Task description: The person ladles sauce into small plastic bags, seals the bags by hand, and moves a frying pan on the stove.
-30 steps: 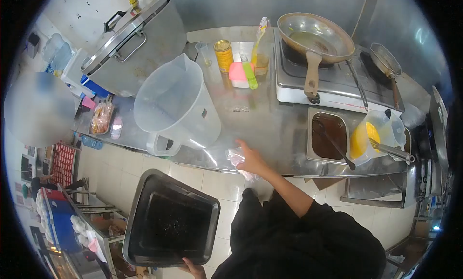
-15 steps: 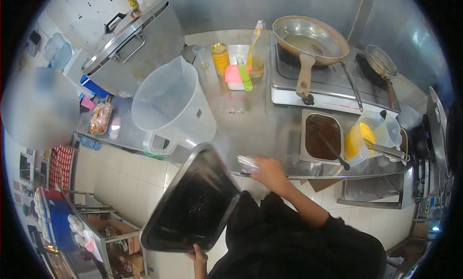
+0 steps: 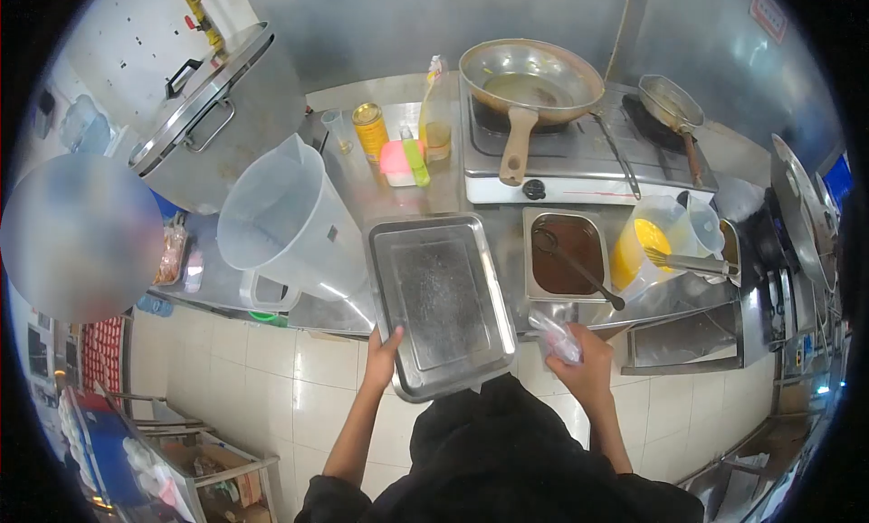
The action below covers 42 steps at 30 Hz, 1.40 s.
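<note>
A rectangular metal baking tray lies at the counter's front edge, its near part over my lap, with its shallow inside facing up. My left hand is closed on the tray's left rim, thumb on top. In my right hand is a bunch of crumpled clear plastic, gripped just off the counter edge. Beyond that hand sits a steel pan of brown sauce with a ladle in it. The large clear measuring jug stands left of the tray.
A frying pan rests on the gas stove. Right of the sauce, a jug of yellow liquid stands near a whisk. A yellow can and a pink-lidded tub are behind the tray. A big lidded pot stands at left.
The tray has swung from a steep tilt at lower left to nearly flat in front of me. My left hand rose with it. My right hand moved right, still holding the plastic.
</note>
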{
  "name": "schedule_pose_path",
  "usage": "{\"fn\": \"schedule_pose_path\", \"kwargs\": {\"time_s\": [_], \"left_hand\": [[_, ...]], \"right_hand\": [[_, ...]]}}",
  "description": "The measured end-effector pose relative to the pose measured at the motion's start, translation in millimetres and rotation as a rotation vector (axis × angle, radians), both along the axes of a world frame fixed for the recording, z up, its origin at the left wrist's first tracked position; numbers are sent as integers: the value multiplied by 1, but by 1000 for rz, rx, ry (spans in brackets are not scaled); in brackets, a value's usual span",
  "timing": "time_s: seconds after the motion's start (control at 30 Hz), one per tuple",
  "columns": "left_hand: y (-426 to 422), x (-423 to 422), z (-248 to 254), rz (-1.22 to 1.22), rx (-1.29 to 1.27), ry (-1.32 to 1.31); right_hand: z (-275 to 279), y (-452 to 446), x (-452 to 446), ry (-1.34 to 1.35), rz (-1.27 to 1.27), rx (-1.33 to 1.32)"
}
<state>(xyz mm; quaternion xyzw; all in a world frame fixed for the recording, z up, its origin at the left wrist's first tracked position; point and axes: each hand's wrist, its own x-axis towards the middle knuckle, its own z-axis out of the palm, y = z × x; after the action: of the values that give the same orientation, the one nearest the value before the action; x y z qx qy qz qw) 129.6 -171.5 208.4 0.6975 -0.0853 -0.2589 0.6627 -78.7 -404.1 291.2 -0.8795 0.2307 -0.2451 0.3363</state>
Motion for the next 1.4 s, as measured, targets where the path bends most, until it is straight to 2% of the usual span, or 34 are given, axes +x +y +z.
{"fn": "schedule_pose_path", "kwargs": {"time_s": [0.03, 0.07, 0.17, 0.3, 0.37, 0.43, 0.5, 0.57, 0.6, 0.63, 0.67, 0.7, 0.77, 0.8, 0.87, 0.93, 1.0, 1.07, 1.2, 1.3, 1.37, 1.4], "left_hand": [[-3, 11, -11, -32, -69, 53], [-6, 18, -20, -37, -68, 55], [-16, 43, -36, -16, -22, 280], [-33, 53, -40, 55, -9, 267], [-38, 55, -35, 77, 415, -325], [-40, 58, -49, 111, 341, -410], [-38, 60, -58, 147, 268, -494], [-35, 67, -59, 31, 404, -887], [-37, 68, -57, 37, 403, -883], [-38, 68, -55, 40, 375, -761], [-38, 67, -53, 44, 347, -641], [-36, 68, -55, 50, 347, -638], [-33, 69, -59, 42, 422, -819], [-32, 68, -53, 44, 424, -817], [-28, 63, -42, -2, 487, -668], [-27, 63, -43, 3, 475, -697], [-26, 62, -43, 5, 464, -728], [-26, 59, -45, 33, 495, -785], [-25, 40, -37, 88, 532, -962], [-28, 23, -31, -3, 530, -1002], [-28, 17, -34, -133, 714, -993], [-26, 18, -36, -138, 711, -994]], "right_hand": [[-1, 3, -1, -12, 3, -14], [-2, 6, -1, -26, 6, -28], [-5, 13, -1, -31, 41, -37], [-5, 20, 2, 49, 131, -31], [-8, 23, 5, 36, 144, -31], [-14, 25, 9, 25, 159, -33], [-21, 30, 16, 13, 140, 90], [-26, 35, 30, 57, 140, 168], [-30, 38, 38, 97, 140, 246], [-38, 42, 45, 103, 147, 243], [-49, 46, 52, 77, 148, 375], [-55, 51, 59, 48, 147, 507], [-58, 56, 70, 84, 165, 536], [-60, 57, 74, 117, 177, 567], [-76, 50, 84, 179, 209, 523], [-77, 46, 98, 202, 191, 346], [-73, 38, 112, 158, 176, 440], [-75, 28, 127, 116, 47, 253], [-94, 13, 157, 61, -31, 311], [-114, 19, 174, -7, -17, 197], [-120, 26, 179, -17, 1, 253], [-121, 27, 180, -27, 25, 306]]}}
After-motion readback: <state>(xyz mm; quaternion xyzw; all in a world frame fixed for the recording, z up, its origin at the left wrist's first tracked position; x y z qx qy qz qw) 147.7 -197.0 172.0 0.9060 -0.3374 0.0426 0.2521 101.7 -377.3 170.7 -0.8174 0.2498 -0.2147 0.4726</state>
